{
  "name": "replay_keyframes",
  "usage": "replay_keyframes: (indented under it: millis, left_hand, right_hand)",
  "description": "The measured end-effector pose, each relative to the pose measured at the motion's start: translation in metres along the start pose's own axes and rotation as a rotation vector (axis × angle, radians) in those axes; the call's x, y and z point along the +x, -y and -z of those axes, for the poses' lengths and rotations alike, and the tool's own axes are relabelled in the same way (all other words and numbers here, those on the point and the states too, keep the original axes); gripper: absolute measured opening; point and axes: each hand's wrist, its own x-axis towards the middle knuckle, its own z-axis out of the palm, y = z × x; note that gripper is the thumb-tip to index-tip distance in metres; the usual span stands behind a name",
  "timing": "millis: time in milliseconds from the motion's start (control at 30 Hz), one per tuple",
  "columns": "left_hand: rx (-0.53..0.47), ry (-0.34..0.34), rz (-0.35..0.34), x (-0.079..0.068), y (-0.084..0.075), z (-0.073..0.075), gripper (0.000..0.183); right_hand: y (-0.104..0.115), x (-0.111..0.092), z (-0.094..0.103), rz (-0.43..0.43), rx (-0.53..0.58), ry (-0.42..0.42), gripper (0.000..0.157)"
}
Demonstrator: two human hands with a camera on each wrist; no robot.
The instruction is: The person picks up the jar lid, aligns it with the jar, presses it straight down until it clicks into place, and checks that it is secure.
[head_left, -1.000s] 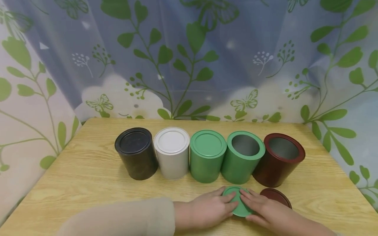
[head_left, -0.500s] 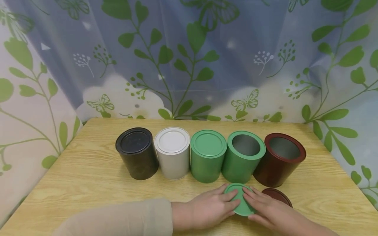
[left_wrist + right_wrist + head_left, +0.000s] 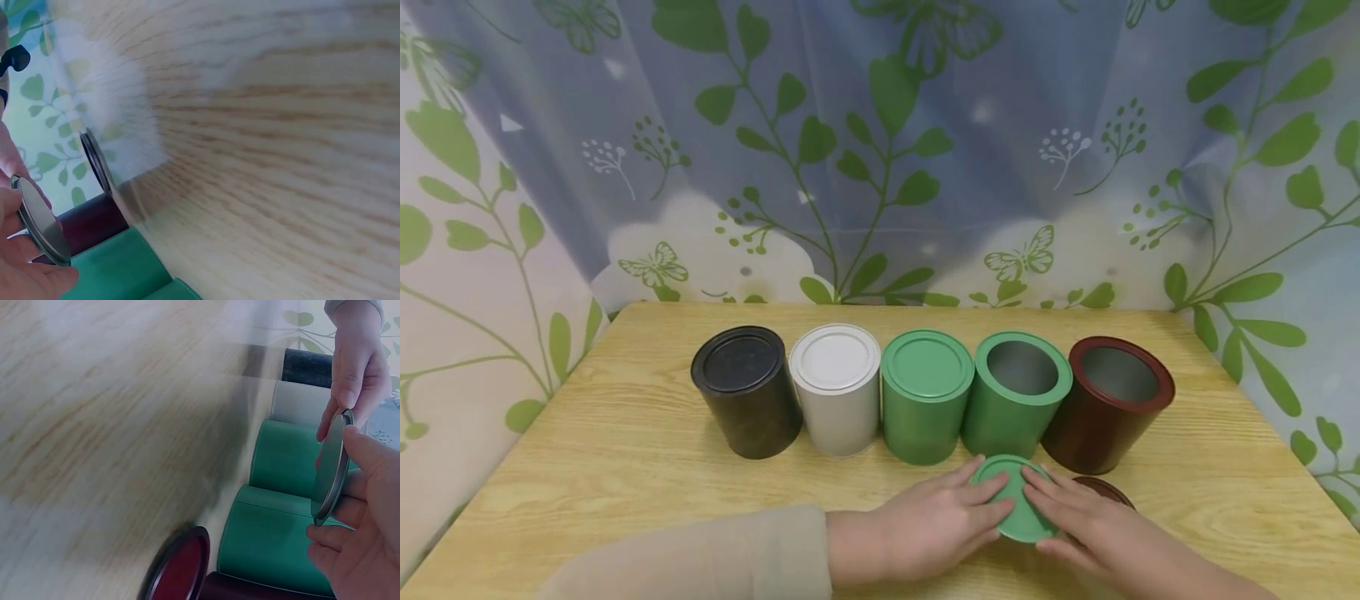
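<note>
Black lidded can (image 3: 760,421): we see it upright at the left end of the row, on the wood-grained tabletop (image 3: 587,500).
White lidded can (image 3: 837,421): upright, next along.
Left hand (image 3: 928,525): we have fingers only slightly bent across the green lid and the thumb at its near rim, a light pinch. We would match the other hand's pressure here, since a harder push from this side could tip the disc.
Green lidded can (image 3: 927,425): upright, its top covered.
Green lid (image 3: 1021,515): held above the tabletop between both hands, in front of the uncovered green can (image 3: 1003,433). We would keep it level and our fingertips off its underside. It looks round, with a matt green top and a silvery underside.
Right hand (image 3: 1097,525): fingers lie nearly straight over the lid, thumb at the near edge, pinching it; we judge a soft hold enough.
Dark red lid (image 3: 1105,487): lies on the tabletop, partly hidden by the right hand.
Dark red can (image 3: 1093,429): upright, uncovered, grey inside, ending our row.
</note>
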Motion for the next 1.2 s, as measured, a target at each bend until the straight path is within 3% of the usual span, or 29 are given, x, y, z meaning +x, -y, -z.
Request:
replay_keyframes:
  millis: [400,667,867,1200]
  left_hand:
    - [0.032,-0.088,0.001,0.004,0.001,0.016,0.037]
    - [-0.001,-0.087,0.038,0.007,0.004,0.027,0.037]
    - [-0.003,-0.175,0.020,0.009,0.008,0.034,0.034]
    - [0.036,-0.200,0.011,0.016,0.016,0.051,0.034]
  right_hand:
    - [0.007,0.008,0.023,-0.050,-0.041,-0.001,0.061]
    - [0.006,0.013,0.034,-0.047,-0.054,-0.012,0.058]
    - [0.003,0.018,0.043,0.006,-0.053,-0.050,0.053]
    - [0.001,0.026,0.058,-0.062,-0.055,-0.023,0.059]
